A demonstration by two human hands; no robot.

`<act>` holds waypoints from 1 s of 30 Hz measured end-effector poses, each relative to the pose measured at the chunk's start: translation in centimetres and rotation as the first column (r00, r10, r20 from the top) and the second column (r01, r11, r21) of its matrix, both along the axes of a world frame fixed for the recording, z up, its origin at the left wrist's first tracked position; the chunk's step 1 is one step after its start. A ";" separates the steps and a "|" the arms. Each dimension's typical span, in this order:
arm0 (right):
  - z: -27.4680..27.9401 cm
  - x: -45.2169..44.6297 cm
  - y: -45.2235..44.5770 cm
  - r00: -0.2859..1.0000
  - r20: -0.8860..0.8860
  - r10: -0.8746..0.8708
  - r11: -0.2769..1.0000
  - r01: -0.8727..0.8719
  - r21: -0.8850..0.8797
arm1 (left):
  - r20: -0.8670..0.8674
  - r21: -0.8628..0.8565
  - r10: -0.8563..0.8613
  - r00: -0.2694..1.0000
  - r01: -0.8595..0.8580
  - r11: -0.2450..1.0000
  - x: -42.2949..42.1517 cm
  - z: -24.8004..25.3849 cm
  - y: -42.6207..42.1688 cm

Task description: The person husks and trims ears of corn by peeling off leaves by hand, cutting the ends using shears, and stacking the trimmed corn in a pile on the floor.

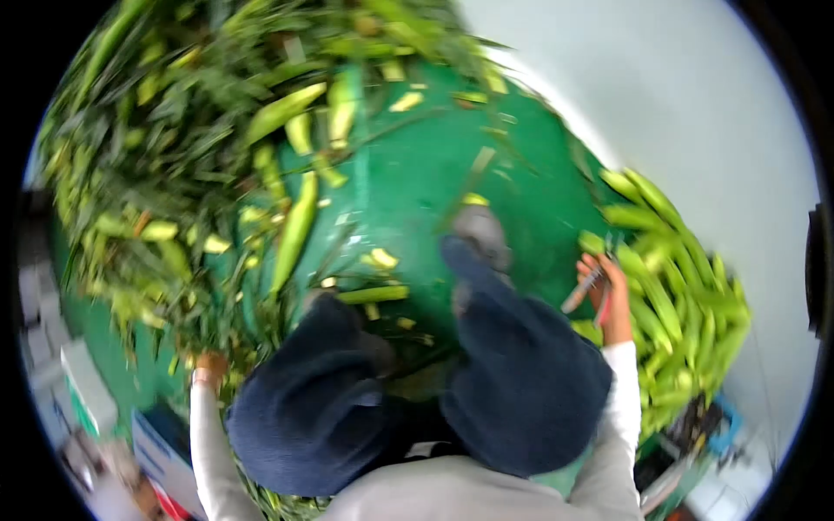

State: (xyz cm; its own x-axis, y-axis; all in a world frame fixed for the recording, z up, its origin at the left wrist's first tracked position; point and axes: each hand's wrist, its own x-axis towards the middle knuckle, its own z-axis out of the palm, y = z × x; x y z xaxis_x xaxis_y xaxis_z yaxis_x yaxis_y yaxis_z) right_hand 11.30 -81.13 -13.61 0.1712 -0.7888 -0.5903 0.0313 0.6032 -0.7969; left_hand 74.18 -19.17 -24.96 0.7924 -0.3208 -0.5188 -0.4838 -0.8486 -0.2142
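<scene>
My right hand [613,291] is closed around what look like pruning shears [597,280] with a grey and a red handle, their splayed handles showing below the fingers. It is beside a heap of long, smooth green shoots [673,295] on the right; whether it touches one of them is unclear. At the lower left, my left hand [211,365] reaches down to the edge of a big pile of green leaves and stalks [174,165]. Blur and leaves hide its fingers, so any hold there cannot be made out.
Cut pale-green pieces [383,258] and a long shoot [296,233] lie on the green floor [408,182] near my feet. A white wall [695,95] rises at the right. Behind the right heap is a blue crate [725,424]; a blue box [165,447] stands lower left.
</scene>
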 end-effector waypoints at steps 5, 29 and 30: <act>0.4 7.1 -1.7 0.980 0.158 0.123 0.958 -0.159 0.238 | 0.005 -0.584 -0.019 1.000 0.018 0.812 -2.6 4.6 -21.9; -5.4 41.2 16.5 -0.055 -0.142 0.988 -0.062 -0.997 -0.049 | 0.207 -0.543 -0.256 0.944 0.329 0.773 -11.7 10.3 -23.4; -6.0 41.2 17.1 -0.029 -0.140 0.990 -0.037 -0.998 -0.054 | 0.184 -0.560 -0.270 0.945 0.326 0.762 -11.3 10.0 -23.0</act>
State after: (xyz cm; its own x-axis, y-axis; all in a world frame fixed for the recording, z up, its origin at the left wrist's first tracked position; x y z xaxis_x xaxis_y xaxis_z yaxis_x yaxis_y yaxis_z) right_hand 52.46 -64.07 -19.65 0.8168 0.1170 -0.5650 -0.5562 -0.1009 -0.8249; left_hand 62.91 -42.14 -14.94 0.6387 -0.7637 -0.0940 -0.7365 -0.6421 0.2128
